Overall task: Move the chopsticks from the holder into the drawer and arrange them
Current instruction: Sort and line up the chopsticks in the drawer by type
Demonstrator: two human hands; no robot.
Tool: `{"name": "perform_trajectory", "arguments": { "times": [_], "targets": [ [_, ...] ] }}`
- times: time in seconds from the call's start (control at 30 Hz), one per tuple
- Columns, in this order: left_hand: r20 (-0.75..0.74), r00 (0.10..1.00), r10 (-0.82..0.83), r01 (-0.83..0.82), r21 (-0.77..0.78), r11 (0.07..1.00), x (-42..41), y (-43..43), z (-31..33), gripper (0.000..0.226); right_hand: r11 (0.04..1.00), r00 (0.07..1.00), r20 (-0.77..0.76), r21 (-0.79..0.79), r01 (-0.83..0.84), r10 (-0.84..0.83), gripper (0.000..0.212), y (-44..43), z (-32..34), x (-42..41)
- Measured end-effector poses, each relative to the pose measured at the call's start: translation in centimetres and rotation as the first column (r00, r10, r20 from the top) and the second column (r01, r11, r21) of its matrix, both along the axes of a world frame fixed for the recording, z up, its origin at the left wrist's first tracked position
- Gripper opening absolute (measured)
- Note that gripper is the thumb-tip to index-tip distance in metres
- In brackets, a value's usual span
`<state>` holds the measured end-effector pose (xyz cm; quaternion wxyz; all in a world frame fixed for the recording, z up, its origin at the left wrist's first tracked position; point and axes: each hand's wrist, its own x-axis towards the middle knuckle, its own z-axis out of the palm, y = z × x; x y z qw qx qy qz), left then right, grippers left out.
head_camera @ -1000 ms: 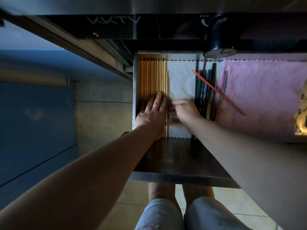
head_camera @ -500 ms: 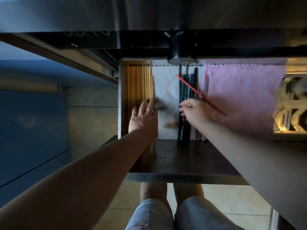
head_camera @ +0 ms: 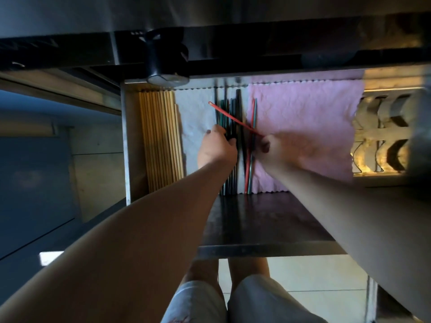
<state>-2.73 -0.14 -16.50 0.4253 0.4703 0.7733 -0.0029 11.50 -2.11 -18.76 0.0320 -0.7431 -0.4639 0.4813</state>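
The open drawer (head_camera: 127, 145) holds a neat row of wooden chopsticks (head_camera: 161, 138) along its left wall. In the middle lies a bundle of dark green and black chopsticks (head_camera: 229, 108), with a red and a green one (head_camera: 250, 169) just to its right. One red chopstick (head_camera: 224, 111) lies slanted across the dark bundle. My left hand (head_camera: 215, 148) rests on the left side of the dark bundle, fingers curled against it. My right hand (head_camera: 279, 150), blurred, sits at the lower end of the slanted red chopstick; its grip is unclear.
A white liner (head_camera: 196, 117) and a pink cloth (head_camera: 303, 127) cover the drawer bottom. A black cylindrical holder (head_camera: 163, 61) stands on the counter edge above the drawer. A rack with dishes (head_camera: 384, 141) sits at the right. My knees (head_camera: 233, 299) are below the drawer front.
My left hand left the wooden chopsticks and moved right to the dark bundle. My right hand moved right to the end of the slanted red chopstick. The view shifted left.
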Motion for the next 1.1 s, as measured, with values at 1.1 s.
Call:
{"name": "perform_trajectory", "arguments": {
  "times": [1.1],
  "targets": [
    [-0.017,0.982,0.187,-0.186,-0.213,0.959,-1.7,-1.1,-1.1,0.022,0.973,0.874,0.428,-0.090,-0.210,0.229,0.030,0.7,1.9,4.7]
  ]
}}
